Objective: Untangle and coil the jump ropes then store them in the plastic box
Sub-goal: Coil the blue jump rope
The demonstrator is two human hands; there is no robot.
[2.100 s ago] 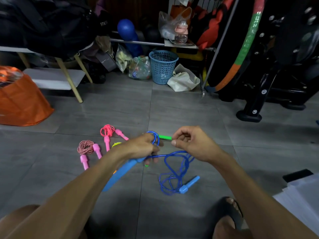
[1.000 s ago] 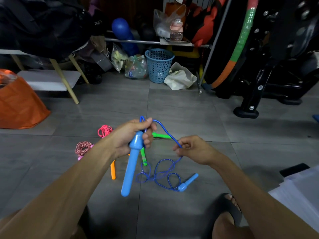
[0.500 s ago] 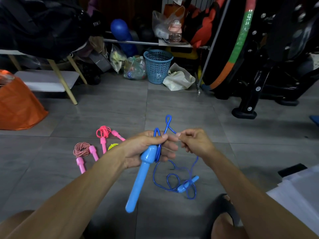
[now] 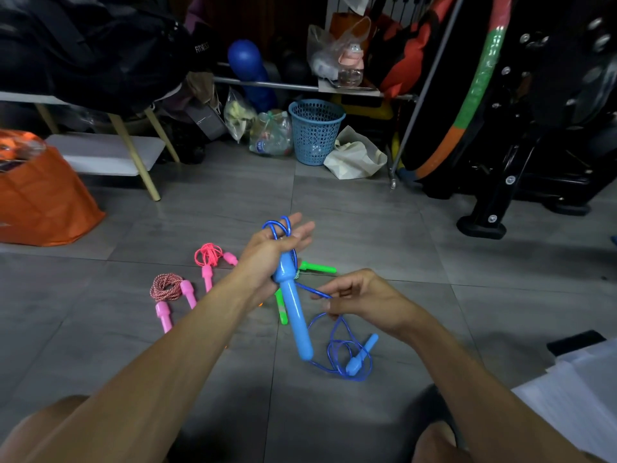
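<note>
Winding is under way on the blue jump rope (image 4: 337,349). The left hand (image 4: 267,252) holds one blue handle (image 4: 293,309) against the palm, the thumb across it and the fingers stretched out nearly straight, with a few turns of cord looped over them. The handle hangs downward from that hand, well above the floor. The right hand (image 4: 360,295) sits lower and to the right, pinching the cord between thumb and fingertips. From there the cord drops to a loose tangle on the grey tiles, where the second blue handle (image 4: 362,354) lies inside the loops.

Beyond the left forearm, a red-and-white rope (image 4: 166,286) and a pink rope (image 4: 208,253) lie coiled with their pink handles. Green handles (image 4: 317,268) show partly behind the left hand; the state of that rope cannot be told. No plastic box can be identified with confidence; a pale stack at the right edge is unclear.

Risks noted:
- Turns may slide off the left fingers, since these are spread and not closed over the loops.
- The floor tangle may tighten into a knot if pulled upward, because the free handle lies within its own loops.
- The dragged handle may snag the green rope lying near.
- The hanging handle is held mainly by the thumb; a sharp tug could dislodge it.
</note>
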